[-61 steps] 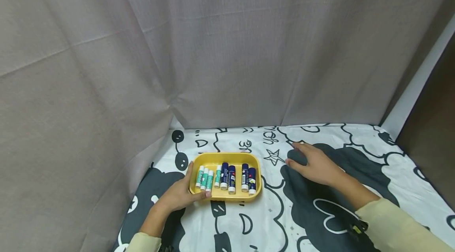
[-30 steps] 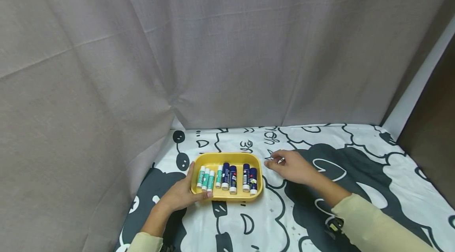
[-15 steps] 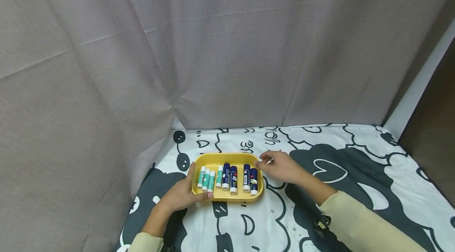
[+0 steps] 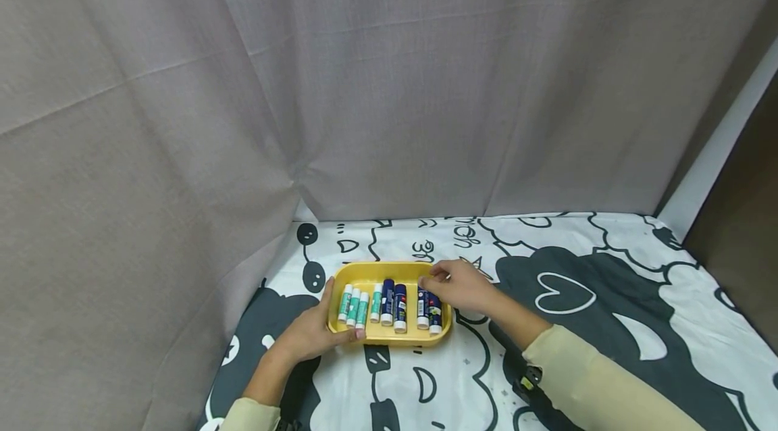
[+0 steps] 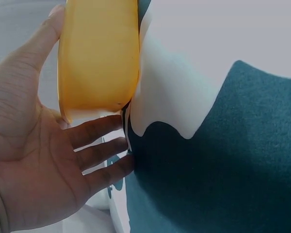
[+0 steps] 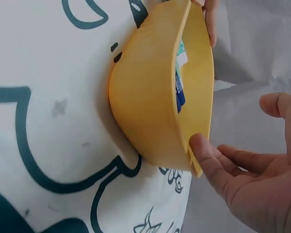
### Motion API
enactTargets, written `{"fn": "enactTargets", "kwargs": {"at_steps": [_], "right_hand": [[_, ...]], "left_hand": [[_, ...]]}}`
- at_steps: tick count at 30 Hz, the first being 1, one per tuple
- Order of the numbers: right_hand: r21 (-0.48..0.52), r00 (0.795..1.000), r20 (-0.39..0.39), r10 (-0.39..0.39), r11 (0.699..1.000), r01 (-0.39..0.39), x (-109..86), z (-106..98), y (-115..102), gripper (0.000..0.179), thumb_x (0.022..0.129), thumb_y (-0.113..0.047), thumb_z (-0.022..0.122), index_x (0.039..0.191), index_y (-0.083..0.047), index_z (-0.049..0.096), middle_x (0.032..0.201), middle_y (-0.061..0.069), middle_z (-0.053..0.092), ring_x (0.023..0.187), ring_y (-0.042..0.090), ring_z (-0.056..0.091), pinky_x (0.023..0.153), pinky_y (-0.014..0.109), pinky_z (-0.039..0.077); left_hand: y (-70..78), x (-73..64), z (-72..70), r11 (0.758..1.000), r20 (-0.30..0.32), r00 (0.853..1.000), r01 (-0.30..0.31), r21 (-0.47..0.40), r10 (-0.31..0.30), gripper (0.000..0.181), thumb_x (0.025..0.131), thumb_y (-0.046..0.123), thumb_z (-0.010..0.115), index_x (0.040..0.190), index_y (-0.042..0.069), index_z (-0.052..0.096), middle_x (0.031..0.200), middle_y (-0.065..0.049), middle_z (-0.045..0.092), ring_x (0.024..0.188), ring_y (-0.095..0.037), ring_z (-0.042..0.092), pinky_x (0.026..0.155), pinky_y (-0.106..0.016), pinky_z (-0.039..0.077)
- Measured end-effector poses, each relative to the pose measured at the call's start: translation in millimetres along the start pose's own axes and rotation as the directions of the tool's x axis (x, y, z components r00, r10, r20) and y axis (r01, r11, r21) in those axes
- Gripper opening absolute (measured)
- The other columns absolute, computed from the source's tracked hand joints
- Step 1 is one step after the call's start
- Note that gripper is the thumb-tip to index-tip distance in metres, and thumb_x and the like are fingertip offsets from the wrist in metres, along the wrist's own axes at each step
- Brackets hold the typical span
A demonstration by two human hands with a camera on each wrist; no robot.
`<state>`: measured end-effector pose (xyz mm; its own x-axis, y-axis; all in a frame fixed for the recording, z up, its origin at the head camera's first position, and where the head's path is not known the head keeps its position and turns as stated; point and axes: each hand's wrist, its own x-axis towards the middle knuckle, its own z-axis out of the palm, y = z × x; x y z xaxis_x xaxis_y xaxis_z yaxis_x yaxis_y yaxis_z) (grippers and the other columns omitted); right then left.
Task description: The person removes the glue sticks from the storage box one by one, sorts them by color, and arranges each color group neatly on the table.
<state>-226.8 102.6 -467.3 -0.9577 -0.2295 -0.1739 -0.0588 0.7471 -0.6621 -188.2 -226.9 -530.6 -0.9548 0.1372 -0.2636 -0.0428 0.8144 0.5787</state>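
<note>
A yellow tray [image 4: 371, 271] rests on the patterned cloth, holding several green-and-white tubes [image 4: 352, 308] and several dark blue ones [image 4: 400, 308] that look like glue sticks. My left hand [image 4: 306, 335] holds the tray's left end, thumb at the front rim and index finger along the side; in the left wrist view its other fingers [image 5: 104, 154] stretch past the tray's end wall. Over the right end, my right hand [image 4: 464, 289] has its fingers loosely bent above the two rightmost blue tubes, partly covering their tops. The right wrist view shows its fingertips [image 6: 199, 144] by the rim, nothing held.
A white cloth [image 4: 462, 377] with dark cartoon shapes covers the surface. Grey curtains [image 4: 389, 93] hang behind and to the left. A dark brown panel [image 4: 741, 215] stands at the right.
My right hand has moved left from the cloth to over the tray's right end, its fingers now more bent. My left hand stays on the tray, and the tubes keep their places.
</note>
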Motion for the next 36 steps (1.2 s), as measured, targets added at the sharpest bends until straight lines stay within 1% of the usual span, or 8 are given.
{"fn": "enactTargets", "kwargs": {"at_steps": [5, 8, 12, 15, 22, 28, 32, 36], "right_hand": [[-0.012, 0.999, 0.02, 0.034, 0.999, -0.034, 3.5, 7, -5, 0.054, 0.105, -0.045, 0.072, 0.136, 0.0, 0.073, 0.116, 0.009, 0.076, 0.102, 0.02, 0.069, 0.092, 0.042, 0.062], [-0.005, 0.998, 0.032, 0.061, 0.998, -0.06, 4.7, 11, -10, 0.052, 0.105, -0.045, 0.072, 0.132, -0.001, 0.075, 0.112, 0.008, 0.076, 0.096, 0.019, 0.068, 0.086, 0.039, 0.061], [0.07, 0.992, 0.068, 0.105, 0.992, -0.11, 5.4, 18, -14, 0.05, 0.107, -0.043, 0.071, 0.131, 0.001, 0.074, 0.1, 0.009, 0.076, 0.087, 0.021, 0.07, 0.077, 0.036, 0.06], [0.127, 0.988, 0.086, 0.129, 0.982, -0.139, 6.6, 23, -15, 0.05, 0.108, -0.041, 0.069, 0.132, 0.003, 0.072, 0.097, 0.011, 0.077, 0.084, 0.024, 0.073, 0.077, 0.037, 0.062], [0.201, 0.978, 0.114, 0.175, 0.96, -0.195, 11.6, 33, -17, 0.046, 0.108, -0.037, 0.068, 0.127, 0.005, 0.072, 0.101, 0.013, 0.078, 0.086, 0.022, 0.077, 0.082, 0.038, 0.066], [0.224, 0.974, 0.123, 0.192, 0.95, -0.216, 17.1, 40, -21, 0.045, 0.108, -0.035, 0.068, 0.125, 0.006, 0.073, 0.102, 0.013, 0.078, 0.087, 0.023, 0.078, 0.083, 0.038, 0.067], [0.234, 0.975, 0.126, 0.185, 0.949, -0.21, 20.0, 44, -24, 0.04, 0.108, -0.034, 0.068, 0.115, 0.005, 0.075, 0.1, 0.014, 0.078, 0.085, 0.024, 0.078, 0.081, 0.039, 0.067], [0.212, 0.973, 0.123, 0.194, 0.953, -0.217, 24.4, 49, -28, 0.034, 0.106, -0.034, 0.07, 0.101, -0.001, 0.074, 0.093, 0.011, 0.077, 0.081, 0.023, 0.078, 0.077, 0.038, 0.065]], "left_hand": [[0.4, -0.3, 0.3, 1.0, 0.0, 1.0, 0.005, -0.002, -0.005, 0.141, 0.082, 0.07, 0.089, 0.18, 0.017, 0.003, 0.16, -0.028, 0.059, 0.127, -0.039, 0.069, 0.112, -0.066, 0.053], [0.8, 0.0, -0.4, 1.0, 0.001, 1.0, 0.003, 0.003, -0.003, 0.141, 0.082, 0.07, 0.089, 0.18, 0.017, 0.002, 0.159, -0.028, 0.059, 0.125, -0.038, 0.069, 0.111, -0.066, 0.053], [1.3, 0.3, -1.1, 1.0, 0.002, 1.0, 0.005, 0.006, -0.005, 0.141, 0.082, 0.07, 0.089, 0.18, 0.018, 0.002, 0.161, -0.028, 0.058, 0.127, -0.039, 0.069, 0.112, -0.066, 0.053], [2.3, -0.7, -1.6, 1.0, 0.004, 1.0, 0.006, 0.003, -0.006, 0.141, 0.082, 0.07, 0.089, 0.18, 0.018, 0.002, 0.161, -0.028, 0.057, 0.129, -0.04, 0.068, 0.112, -0.066, 0.053], [2.9, -2.2, -2.2, 1.0, 0.004, 1.0, -0.003, -0.001, 0.003, 0.141, 0.082, 0.068, 0.09, 0.18, 0.016, 0.003, 0.159, -0.028, 0.059, 0.128, -0.041, 0.069, 0.111, -0.067, 0.053], [3.2, -2.0, -2.1, 1.0, 0.006, 1.0, -0.001, -0.01, 0.001, 0.141, 0.082, 0.069, 0.09, 0.18, 0.016, 0.003, 0.159, -0.028, 0.06, 0.127, -0.04, 0.069, 0.111, -0.066, 0.054], [3.6, -2.4, -2.4, 1.0, 0.007, 1.0, 0.003, -0.008, -0.003, 0.141, 0.082, 0.069, 0.089, 0.18, 0.016, 0.003, 0.159, -0.028, 0.06, 0.127, -0.039, 0.069, 0.111, -0.066, 0.053], [4.5, -3.4, -3.2, 1.0, 0.005, 1.0, 0.007, -0.013, -0.007, 0.141, 0.082, 0.069, 0.09, 0.18, 0.016, 0.003, 0.159, -0.028, 0.059, 0.127, -0.039, 0.069, 0.112, -0.066, 0.053]]}}
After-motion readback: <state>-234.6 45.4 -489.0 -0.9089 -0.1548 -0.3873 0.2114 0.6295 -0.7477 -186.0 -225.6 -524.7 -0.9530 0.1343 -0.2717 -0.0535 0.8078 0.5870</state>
